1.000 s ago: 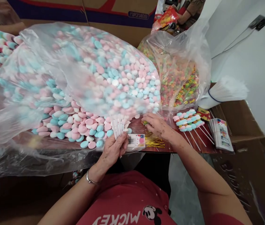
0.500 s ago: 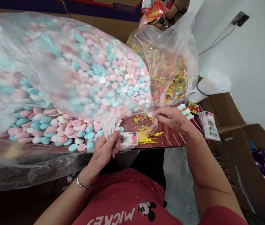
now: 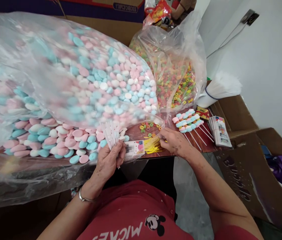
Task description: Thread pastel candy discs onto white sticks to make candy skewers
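Note:
My left hand [image 3: 109, 158] is closed round a fanned bundle of thin white sticks [image 3: 110, 135] at the table's front edge. Beside it lies a stack of printed clear packets [image 3: 134, 147]. My right hand [image 3: 173, 141] has its fingers pinched on the edge of the clear plastic bag [image 3: 121, 43] full of pink, blue and white candies; the fingertips are partly hidden. Yellow twist ties [image 3: 152, 146] lie just left of that hand, partly under clear film. Small coloured rings [image 3: 149, 127] are scattered behind them. Loose pastel candies [image 3: 53, 136] spread to my left.
Candy skewers [image 3: 188, 120] on white sticks lie at the right, near another stack of packets [image 3: 220, 131]. Behind stands a bag of coloured rings [image 3: 180, 80]. More white sticks [image 3: 224, 86] and an open cardboard box [image 3: 250, 173] are at far right. Another person's arm [image 3: 180, 11] shows at the back.
My right hand has moved down and slightly left, drawing the bag's edge towards me and uncovering the candy skewers. My left hand keeps its hold on the sticks.

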The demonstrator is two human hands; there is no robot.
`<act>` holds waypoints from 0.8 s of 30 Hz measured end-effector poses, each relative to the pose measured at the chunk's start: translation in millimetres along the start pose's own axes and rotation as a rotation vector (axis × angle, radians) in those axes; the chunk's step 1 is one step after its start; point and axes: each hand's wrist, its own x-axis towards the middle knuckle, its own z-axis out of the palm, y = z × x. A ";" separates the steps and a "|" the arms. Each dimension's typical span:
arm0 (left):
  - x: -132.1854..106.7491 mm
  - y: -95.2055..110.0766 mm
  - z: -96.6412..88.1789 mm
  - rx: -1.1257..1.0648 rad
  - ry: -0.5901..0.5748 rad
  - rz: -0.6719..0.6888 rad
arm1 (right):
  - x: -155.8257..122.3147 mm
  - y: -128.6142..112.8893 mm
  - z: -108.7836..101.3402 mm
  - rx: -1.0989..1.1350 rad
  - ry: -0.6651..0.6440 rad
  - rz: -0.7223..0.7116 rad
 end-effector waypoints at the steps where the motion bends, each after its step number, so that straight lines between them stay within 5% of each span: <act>1: 0.0 -0.4 -0.3 0.001 -0.004 -0.001 | 0.3 -0.2 -3.4 0.045 0.037 -0.022; 6: -0.5 -4.3 -3.9 0.008 -0.026 0.003 | 11.5 10.1 -17.6 0.133 0.336 -0.057; 11: -0.4 -8.5 -5.6 0.022 -0.031 0.012 | 48.0 67.1 -37.5 0.123 0.650 0.279; 16: -1.1 -8.1 -4.2 0.044 -0.026 0.008 | 100.1 100.3 -48.5 0.156 0.543 0.468; 24: -1.2 -12.1 -6.9 0.078 -0.043 -0.021 | 133.8 70.2 -22.4 0.031 0.561 0.376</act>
